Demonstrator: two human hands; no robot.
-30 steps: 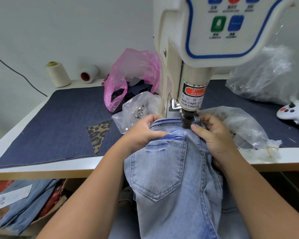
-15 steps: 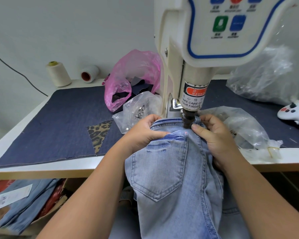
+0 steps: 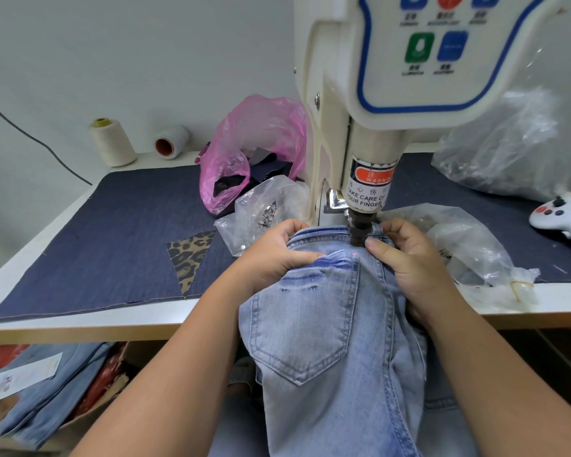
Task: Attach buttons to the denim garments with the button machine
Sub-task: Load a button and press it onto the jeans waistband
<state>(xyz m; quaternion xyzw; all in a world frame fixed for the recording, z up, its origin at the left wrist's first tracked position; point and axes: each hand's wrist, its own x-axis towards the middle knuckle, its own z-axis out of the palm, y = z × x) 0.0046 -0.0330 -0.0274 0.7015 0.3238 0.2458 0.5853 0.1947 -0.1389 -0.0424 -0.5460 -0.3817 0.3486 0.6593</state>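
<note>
Both hands, left (image 3: 274,255) and right (image 3: 409,258), are pinching the jeans (image 3: 323,324) waistband beside the punch (image 3: 358,230); denim looks soft, floppy, best gripped at its stiffer seams.

Light blue jeans (image 3: 330,341), navy denim mat (image 3: 119,232), leopard-print patch (image 3: 188,255), pink bag (image 3: 254,143)

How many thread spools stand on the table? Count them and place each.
2. A cream cone stands upright at the table's far left corner; a white spool with a red core lies on its side just right of it. Others may be hidden.
</note>
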